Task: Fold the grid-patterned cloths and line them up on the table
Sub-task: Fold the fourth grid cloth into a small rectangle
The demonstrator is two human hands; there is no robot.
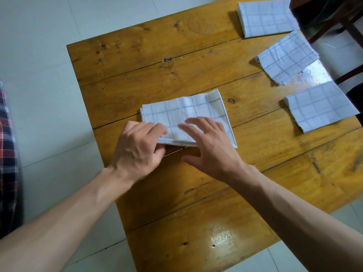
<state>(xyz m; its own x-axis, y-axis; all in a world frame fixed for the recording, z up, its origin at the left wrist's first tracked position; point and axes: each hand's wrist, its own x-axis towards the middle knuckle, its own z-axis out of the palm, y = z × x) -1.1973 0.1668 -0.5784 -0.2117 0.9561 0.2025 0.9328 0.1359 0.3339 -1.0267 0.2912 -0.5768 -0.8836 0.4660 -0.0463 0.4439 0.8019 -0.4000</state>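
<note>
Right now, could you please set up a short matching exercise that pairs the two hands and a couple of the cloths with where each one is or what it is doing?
Column one:
1. left hand
2. right hand
3. middle cloth
4. farthest folded cloth

Column two:
A. lies at the table's far right corner
B. rests flat, fingers spread, on top of a cloth
C. pinches the near left corner of a cloth
D. lies in the centre of the wooden table, under both hands

Pairs: 1-C, 2-B, 3-D, 4-A
</note>
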